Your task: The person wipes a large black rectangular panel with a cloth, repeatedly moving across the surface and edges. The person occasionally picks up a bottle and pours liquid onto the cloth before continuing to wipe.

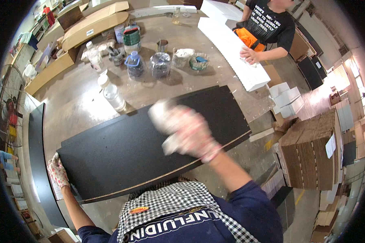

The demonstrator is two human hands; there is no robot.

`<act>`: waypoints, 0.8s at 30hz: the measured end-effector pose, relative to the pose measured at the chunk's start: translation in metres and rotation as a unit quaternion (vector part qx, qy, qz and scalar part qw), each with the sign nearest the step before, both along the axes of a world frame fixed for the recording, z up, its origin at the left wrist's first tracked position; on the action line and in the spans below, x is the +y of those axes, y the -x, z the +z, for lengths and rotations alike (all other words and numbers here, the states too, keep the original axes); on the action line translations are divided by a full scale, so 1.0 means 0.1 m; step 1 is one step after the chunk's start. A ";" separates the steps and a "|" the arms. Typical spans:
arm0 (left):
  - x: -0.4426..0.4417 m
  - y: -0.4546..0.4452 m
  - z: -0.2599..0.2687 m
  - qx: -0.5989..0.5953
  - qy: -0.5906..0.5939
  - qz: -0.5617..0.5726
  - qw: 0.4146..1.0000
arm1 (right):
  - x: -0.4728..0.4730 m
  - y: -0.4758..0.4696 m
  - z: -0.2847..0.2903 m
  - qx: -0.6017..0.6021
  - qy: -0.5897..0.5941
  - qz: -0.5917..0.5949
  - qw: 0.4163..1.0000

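A black board (115,152) with a bare brown front edge lies across the table before me, apparently on top of another dark panel. My left hand (58,171), in a patterned white glove, grips the board's left end near the corner. Above the right half of the board is my right hand (191,130), in a red-and-white glove, blurred by motion. It holds a wadded white cloth (162,115); whether the cloth touches the surface cannot be told. Just beyond the board's far edge stands a clear bottle of liquid (114,95) with a white cap.
Paint pots (131,38), a blue-handled jug (135,65) and a foil-covered tub (160,65) stand farther back on the table (182,27). Across it, a person's hand (249,56) rests on stacked white boards (225,51). Stacked cardboard (310,152) stands right; a dark panel (42,158) lies left.
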State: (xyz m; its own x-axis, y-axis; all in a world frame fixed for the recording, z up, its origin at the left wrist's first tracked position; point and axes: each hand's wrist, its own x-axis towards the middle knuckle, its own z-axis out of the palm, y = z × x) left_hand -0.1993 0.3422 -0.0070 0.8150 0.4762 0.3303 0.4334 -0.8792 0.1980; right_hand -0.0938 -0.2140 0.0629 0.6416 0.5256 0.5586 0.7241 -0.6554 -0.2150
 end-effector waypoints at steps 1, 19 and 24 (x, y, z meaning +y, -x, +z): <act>-0.01 0.00 -0.02 -0.011 -0.023 0.010 1.000 | 0.28 0.06 -0.04 0.068 0.024 0.085 0.994; -0.49 -0.17 0.03 -0.046 0.053 0.048 0.996 | -2.50 -1.27 -0.79 0.328 -0.566 -0.327 0.682; -0.06 -0.16 -0.04 -0.125 0.221 0.016 0.967 | -2.33 -1.21 -0.18 0.245 -0.628 -0.226 0.703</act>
